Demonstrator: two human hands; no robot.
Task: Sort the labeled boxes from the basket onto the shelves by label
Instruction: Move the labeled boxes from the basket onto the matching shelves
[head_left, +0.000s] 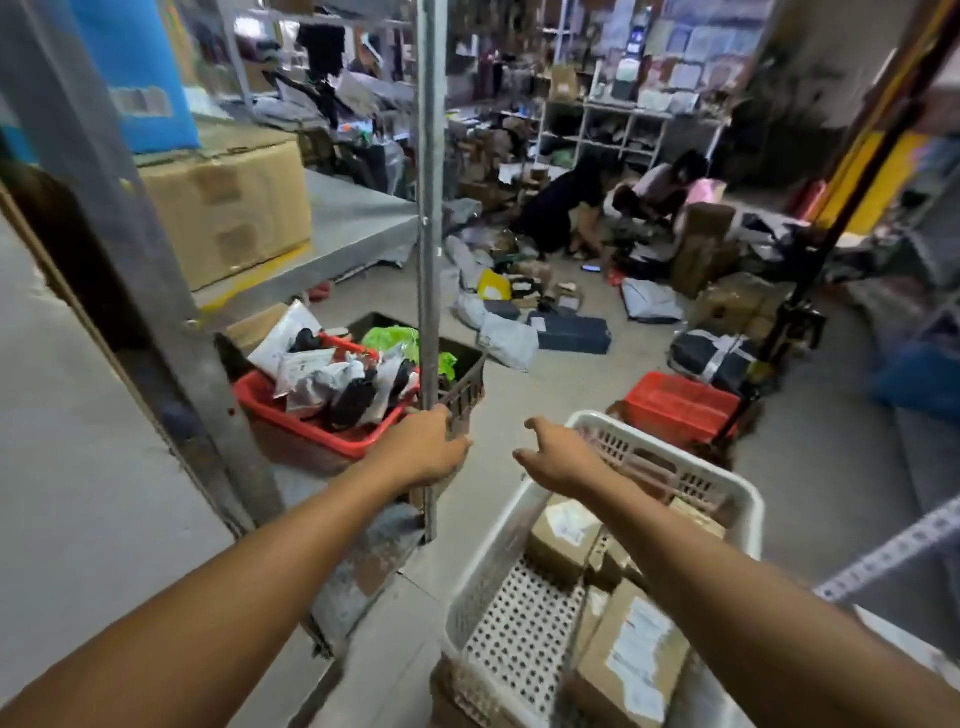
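**Left hand on the shelf post, right hand loose over the basket**

The left hand (428, 449) grips the upright shelf post (430, 218). The right hand (563, 457) holds nothing, fingers loosely spread above the white basket (519, 519), where labeled boxes (631, 657) lie. Beyond the post sits a red bin (311, 441) of parcels; farther off, people crouch among packages.

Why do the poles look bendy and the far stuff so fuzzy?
In the head view, the wide-angle lens bows straight things near the edges, like the leaning shelf post; the far shelves are blurred and dim, while the hands, left hand and right hand, and the white basket show more clearly.
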